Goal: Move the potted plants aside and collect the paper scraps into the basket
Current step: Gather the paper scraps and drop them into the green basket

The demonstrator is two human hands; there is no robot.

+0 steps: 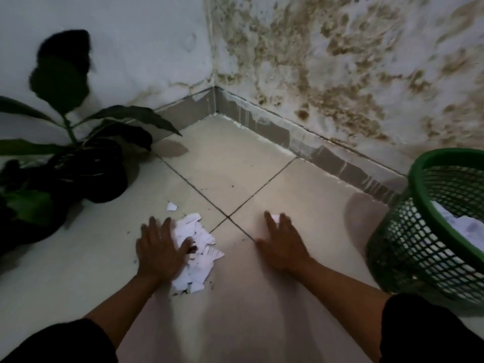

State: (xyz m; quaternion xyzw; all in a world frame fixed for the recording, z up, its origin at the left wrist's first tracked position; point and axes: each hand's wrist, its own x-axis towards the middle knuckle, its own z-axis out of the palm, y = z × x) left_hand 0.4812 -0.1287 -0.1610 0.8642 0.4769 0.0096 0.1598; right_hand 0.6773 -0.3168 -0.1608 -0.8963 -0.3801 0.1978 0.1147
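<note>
Paper scraps (195, 254) lie under the flat left hand (159, 248). The right hand (284, 244) presses 1 small scrap (275, 217) with straight fingers; the green basket (419, 231) stands to its right.

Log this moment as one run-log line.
left hand flat on paper scraps | right hand flat on floor, small scrap at fingertips | basket right, holds paper | potted plants left

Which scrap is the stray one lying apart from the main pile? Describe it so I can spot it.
Start at the dark potted plants on the left, then drop to the tiled floor in front of them. Just beyond the left hand and the paper pile lies a single small white scrap, alone and untouched.
</note>
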